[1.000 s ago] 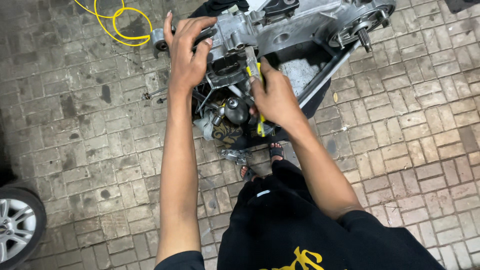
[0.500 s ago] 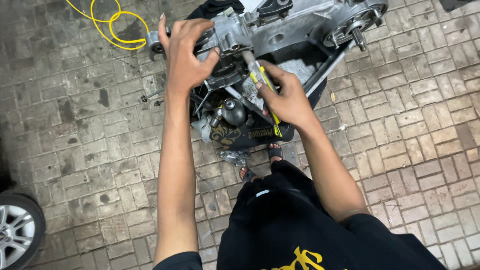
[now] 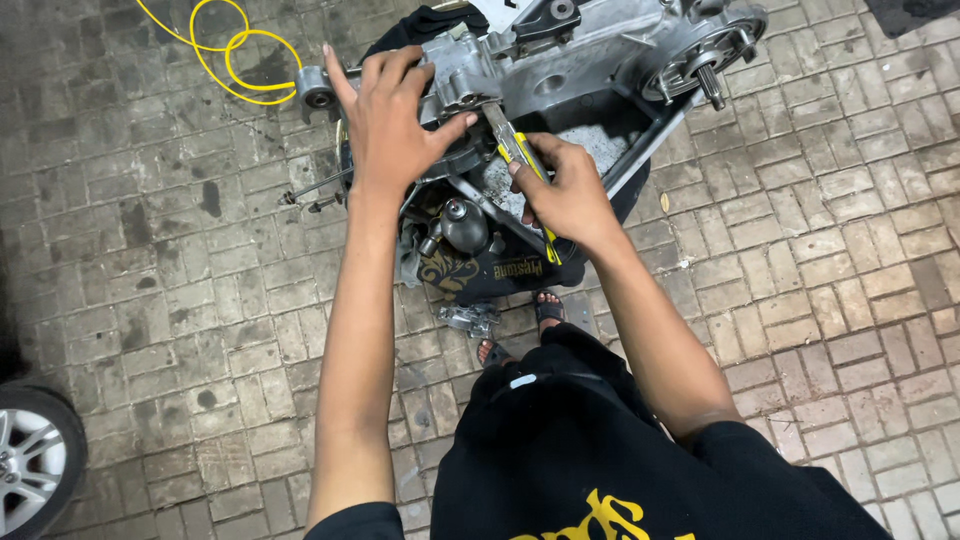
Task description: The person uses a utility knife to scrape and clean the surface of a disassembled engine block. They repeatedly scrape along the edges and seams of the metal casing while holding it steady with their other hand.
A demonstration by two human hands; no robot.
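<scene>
A grey metal engine block (image 3: 590,60) rests on a dark tyre (image 3: 500,270) on the paved ground. My left hand (image 3: 392,125) lies flat on the engine's left end, fingers spread over the casing. My right hand (image 3: 567,190) grips a yellow and black utility knife (image 3: 520,155), its tip against the engine's lower edge. A small round dark part (image 3: 463,222) sits inside the tyre below my hands.
A yellow cable (image 3: 225,50) coils on the bricks at the top left. A car wheel (image 3: 35,455) shows at the bottom left corner. A small metal part (image 3: 468,318) lies by my sandalled feet (image 3: 520,330). Brick paving (image 3: 830,260) surrounds everything.
My right hand has shifted the knife upward and to the left, toward the engine's edge. My left hand has stayed pressed on the casing.
</scene>
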